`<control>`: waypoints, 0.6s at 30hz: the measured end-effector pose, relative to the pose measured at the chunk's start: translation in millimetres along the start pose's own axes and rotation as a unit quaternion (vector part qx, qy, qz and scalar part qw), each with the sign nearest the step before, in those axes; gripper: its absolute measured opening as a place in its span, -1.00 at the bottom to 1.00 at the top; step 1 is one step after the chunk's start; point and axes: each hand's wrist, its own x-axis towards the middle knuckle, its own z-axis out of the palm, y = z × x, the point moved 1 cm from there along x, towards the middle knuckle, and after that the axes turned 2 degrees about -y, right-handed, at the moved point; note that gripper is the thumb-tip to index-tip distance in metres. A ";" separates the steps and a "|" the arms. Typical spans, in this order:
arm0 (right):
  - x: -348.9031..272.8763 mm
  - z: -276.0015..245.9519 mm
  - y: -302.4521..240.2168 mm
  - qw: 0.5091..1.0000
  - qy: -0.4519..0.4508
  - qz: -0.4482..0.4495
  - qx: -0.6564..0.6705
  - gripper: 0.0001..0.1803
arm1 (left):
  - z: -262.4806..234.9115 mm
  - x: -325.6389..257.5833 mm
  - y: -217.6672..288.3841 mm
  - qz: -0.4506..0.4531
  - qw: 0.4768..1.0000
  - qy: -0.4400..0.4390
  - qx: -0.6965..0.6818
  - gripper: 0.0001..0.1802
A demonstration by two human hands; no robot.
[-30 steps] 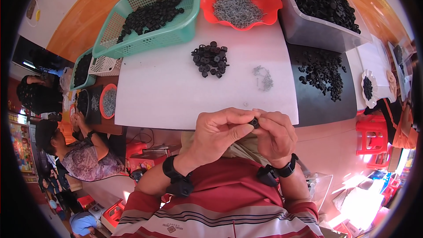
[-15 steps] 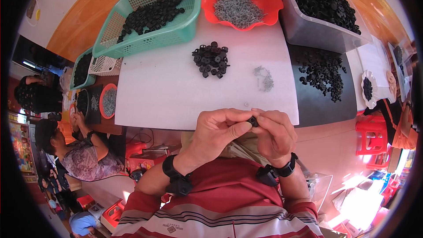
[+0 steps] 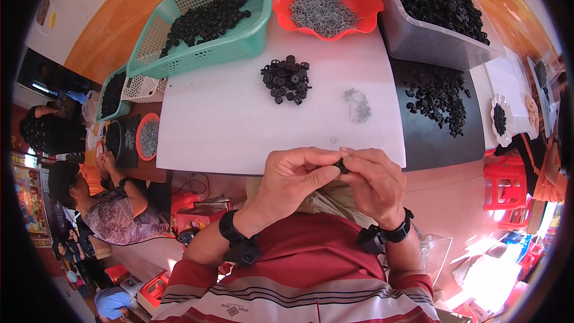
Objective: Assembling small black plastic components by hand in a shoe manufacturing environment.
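Observation:
Just over the near edge of the white sheet (image 3: 209, 125), my two hands meet fingertip to fingertip. My left hand (image 3: 299, 179) pinches a small black round plastic part (image 3: 341, 166) between thumb and fingers. From the other side my right hand (image 3: 376, 182) closes its fingertips on the same part, hiding much of it. Whether a pin is held there too cannot be seen. Beyond the hands lies a heap of black round plastic parts (image 3: 286, 81). A small pile of thin metal pins (image 3: 357, 106) sits to its right.
At the back stand a green basket (image 3: 179, 70) of black parts, a red scalloped bowl (image 3: 371, 3) of metal pins and a grey bin (image 3: 418, 42) full of black parts. More black pieces (image 3: 439, 101) cover a dark mat on the right. A co-worker (image 3: 119, 209) sits at left.
My right wrist has shifted slightly right and its fingers have turned a little around the black part. The left hand stays nearly still.

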 end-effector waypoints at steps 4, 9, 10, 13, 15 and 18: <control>-1.2 -0.8 -1.9 1.000 0.003 -0.009 -0.019 -0.66 | 1.8 -1.3 1.4 -0.027 0.999 0.026 0.018 -0.78; -3.5 -1.2 -1.9 0.999 0.003 -0.024 -0.030 -0.65 | 3.3 -2.7 1.5 -0.032 0.999 0.017 0.009 -0.79; -3.5 -1.4 -2.1 0.999 0.003 -0.024 -0.030 -0.65 | 3.1 -2.8 0.6 -0.036 0.999 0.017 -0.001 -0.79; -3.5 -2.2 -2.4 0.999 0.005 -0.029 -0.033 -0.65 | 3.3 -2.9 -0.4 -0.043 0.998 0.015 -0.032 -0.78; -3.7 -2.4 -1.9 0.999 0.004 -0.032 -0.031 -0.65 | 3.3 -3.0 -0.6 -0.046 0.997 0.013 -0.053 -0.78; -3.6 -3.2 -1.8 0.999 0.003 -0.036 -0.027 -0.63 | 3.2 -2.8 -0.9 -0.059 0.996 0.010 -0.073 -0.78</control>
